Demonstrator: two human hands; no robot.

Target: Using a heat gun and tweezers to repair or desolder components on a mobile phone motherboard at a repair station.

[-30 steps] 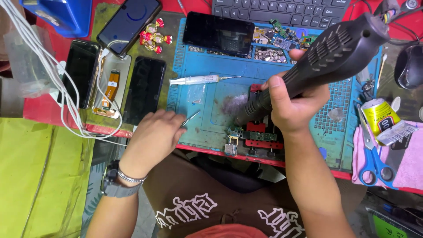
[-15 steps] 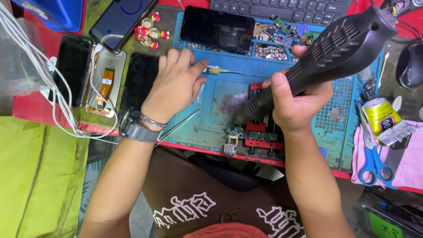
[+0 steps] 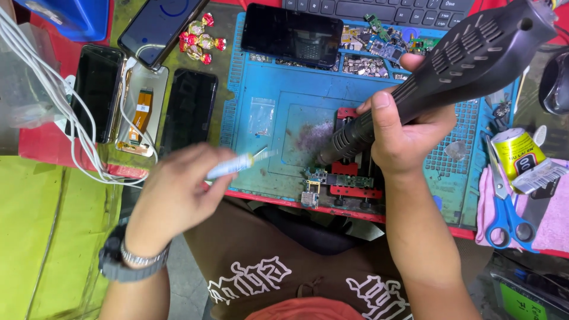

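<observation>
The right hand (image 3: 409, 133) is wrapped tight around the handle of a large black hot-air gun (image 3: 438, 71), its grip closed fully on the ribbed body. The gun slants from the far right down toward the near middle, and its metal nozzle points at a small green circuit board (image 3: 341, 179) clamped in a red holder (image 3: 354, 178) on the blue work mat (image 3: 284, 118). The nozzle tip hangs just beside the board; whether it touches cannot be told.

The left hand (image 3: 178, 192) hovers over the near left edge of the mat, blurred by motion, its grip closed on a thin white syringe (image 3: 237, 165) held between thumb and fingers. The syringe tip points right, toward the board, but stays apart from it. A dark watch (image 3: 121, 266) sits on that wrist.

On the mat lie a small clear bag (image 3: 261, 115) and, at the far edge, a black phone (image 3: 290, 34) with loose parts to its right. Left of the mat on the counter (image 3: 41, 148) lie several phones and screens, white cables (image 3: 65, 118) and wrapped sweets (image 3: 198, 38). At the right are blue-handled scissors (image 3: 504, 219) and a yellow tin (image 3: 518, 157). A keyboard (image 3: 379, 9) runs along the far edge.
</observation>
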